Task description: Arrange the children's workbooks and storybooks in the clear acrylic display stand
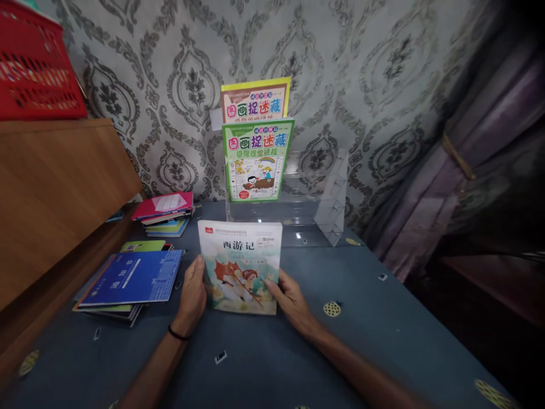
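Observation:
A paperback book (238, 270) with a pale cover and an illustrated figure faces me, tilted upright above the table. My left hand (193, 289) grips its left edge, a dark band round the wrist. On the right edge, my right hand (289, 292) is closed with the thumb over the cover; its other fingers are mostly hidden behind. Beyond the book stands a clear acrylic display rack (332, 199) with stepped tiers. It bears a green-bordered picture book (258, 162) and, behind and higher, a yellow-edged picture book (255, 99), both on its left side.
To the left lie a stack topped by a blue book (131, 277) and another under a pink book (164, 204). A wooden cabinet (63, 193) with a red basket (38, 68) borders the left. A blue cloth (340, 352) covers the table; a purple curtain (430, 187) hangs right.

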`<state>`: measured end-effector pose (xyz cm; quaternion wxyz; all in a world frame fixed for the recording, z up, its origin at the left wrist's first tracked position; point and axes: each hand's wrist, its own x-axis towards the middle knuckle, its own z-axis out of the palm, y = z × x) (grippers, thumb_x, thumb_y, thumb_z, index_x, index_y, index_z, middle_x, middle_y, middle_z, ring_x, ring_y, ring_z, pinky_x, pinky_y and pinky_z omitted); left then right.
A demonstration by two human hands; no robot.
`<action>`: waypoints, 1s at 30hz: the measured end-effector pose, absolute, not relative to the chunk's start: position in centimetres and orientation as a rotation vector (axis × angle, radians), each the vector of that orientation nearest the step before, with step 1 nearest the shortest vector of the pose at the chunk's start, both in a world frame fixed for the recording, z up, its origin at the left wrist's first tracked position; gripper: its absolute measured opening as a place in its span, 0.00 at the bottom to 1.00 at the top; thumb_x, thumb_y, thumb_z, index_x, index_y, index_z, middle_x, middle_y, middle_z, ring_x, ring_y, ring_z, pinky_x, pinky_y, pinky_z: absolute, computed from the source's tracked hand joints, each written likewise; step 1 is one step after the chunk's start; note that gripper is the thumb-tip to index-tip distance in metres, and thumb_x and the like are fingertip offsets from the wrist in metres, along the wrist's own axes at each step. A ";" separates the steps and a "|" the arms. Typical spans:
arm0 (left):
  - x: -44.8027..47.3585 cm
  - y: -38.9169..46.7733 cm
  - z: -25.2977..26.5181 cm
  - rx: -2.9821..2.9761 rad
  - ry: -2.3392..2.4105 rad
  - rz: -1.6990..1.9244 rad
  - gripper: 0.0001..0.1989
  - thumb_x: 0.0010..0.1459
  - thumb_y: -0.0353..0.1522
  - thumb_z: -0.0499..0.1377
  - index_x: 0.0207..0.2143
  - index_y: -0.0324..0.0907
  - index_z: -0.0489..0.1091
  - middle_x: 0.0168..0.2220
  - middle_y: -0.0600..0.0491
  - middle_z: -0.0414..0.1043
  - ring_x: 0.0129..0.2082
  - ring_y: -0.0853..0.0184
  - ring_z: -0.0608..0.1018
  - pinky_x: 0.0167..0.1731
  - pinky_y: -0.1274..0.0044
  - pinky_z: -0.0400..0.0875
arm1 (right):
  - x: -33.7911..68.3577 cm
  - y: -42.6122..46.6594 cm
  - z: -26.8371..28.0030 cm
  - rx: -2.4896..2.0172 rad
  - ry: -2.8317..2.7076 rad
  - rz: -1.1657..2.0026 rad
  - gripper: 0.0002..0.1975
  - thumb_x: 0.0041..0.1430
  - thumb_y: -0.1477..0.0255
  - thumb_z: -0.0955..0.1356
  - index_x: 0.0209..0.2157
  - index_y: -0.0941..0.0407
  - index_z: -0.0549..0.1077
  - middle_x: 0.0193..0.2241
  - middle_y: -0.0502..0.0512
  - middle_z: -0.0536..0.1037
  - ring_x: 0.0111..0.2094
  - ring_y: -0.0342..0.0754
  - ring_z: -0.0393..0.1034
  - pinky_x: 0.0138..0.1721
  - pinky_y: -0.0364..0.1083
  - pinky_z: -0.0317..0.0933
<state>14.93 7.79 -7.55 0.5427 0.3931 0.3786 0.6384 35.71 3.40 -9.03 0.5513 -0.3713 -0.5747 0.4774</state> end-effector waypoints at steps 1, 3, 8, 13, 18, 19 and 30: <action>14.8 8.0 -7.3 0.966 0.926 1.479 0.27 0.52 0.54 0.63 0.42 0.41 0.76 0.40 0.48 0.81 0.45 0.57 0.81 0.47 0.68 0.75 | 35.6 3.3 -8.9 -0.882 -1.344 1.177 0.23 0.60 0.51 0.69 0.47 0.52 0.77 0.42 0.55 0.82 0.45 0.55 0.76 0.46 0.53 0.71; 14.2 8.7 -6.7 1.091 1.002 1.339 0.26 0.54 0.54 0.61 0.39 0.40 0.75 0.37 0.49 0.80 0.40 0.58 0.80 0.42 0.70 0.75 | 35.4 3.1 -8.7 -0.897 -1.275 1.214 0.26 0.59 0.47 0.67 0.44 0.54 0.78 0.38 0.56 0.82 0.41 0.55 0.76 0.41 0.52 0.72; 12.7 10.9 -6.7 1.654 1.214 0.896 0.22 0.56 0.52 0.55 0.27 0.42 0.68 0.26 0.56 0.72 0.28 0.65 0.73 0.30 0.76 0.68 | 36.6 3.6 -9.6 -1.040 -0.983 1.117 0.25 0.55 0.50 0.72 0.45 0.54 0.74 0.26 0.50 0.77 0.27 0.47 0.71 0.27 0.45 0.67; 12.5 11.9 -8.3 1.883 1.256 0.776 0.18 0.56 0.46 0.55 0.23 0.43 0.69 0.23 0.57 0.68 0.26 0.66 0.68 0.28 0.77 0.61 | 39.0 3.4 -11.6 -1.316 -1.312 0.982 0.15 0.57 0.57 0.69 0.40 0.53 0.73 0.22 0.48 0.73 0.21 0.47 0.66 0.21 0.45 0.61; 12.9 10.9 -9.0 2.201 1.398 0.707 0.10 0.61 0.35 0.54 0.37 0.45 0.76 0.35 0.51 0.75 0.36 0.62 0.73 0.39 0.72 0.65 | 39.4 4.2 -11.6 -1.437 -1.922 0.389 0.09 0.61 0.69 0.65 0.36 0.52 0.77 0.39 0.59 0.80 0.41 0.57 0.72 0.44 0.58 0.67; 12.9 10.6 -9.0 2.291 1.405 0.686 0.11 0.62 0.33 0.54 0.39 0.44 0.76 0.38 0.50 0.75 0.39 0.61 0.73 0.42 0.71 0.66 | 39.1 4.8 -11.4 -1.385 -2.003 0.321 0.10 0.62 0.71 0.64 0.39 0.52 0.77 0.43 0.61 0.80 0.46 0.59 0.71 0.47 0.60 0.66; 13.5 9.2 -10.2 2.543 1.418 0.565 0.16 0.69 0.30 0.48 0.52 0.41 0.72 0.43 0.47 0.71 0.44 0.60 0.70 0.48 0.66 0.66 | 37.8 11.4 -11.6 -1.117 -2.300 0.418 0.19 0.65 0.77 0.59 0.54 0.53 0.71 0.50 0.62 0.78 0.53 0.55 0.71 0.55 0.59 0.63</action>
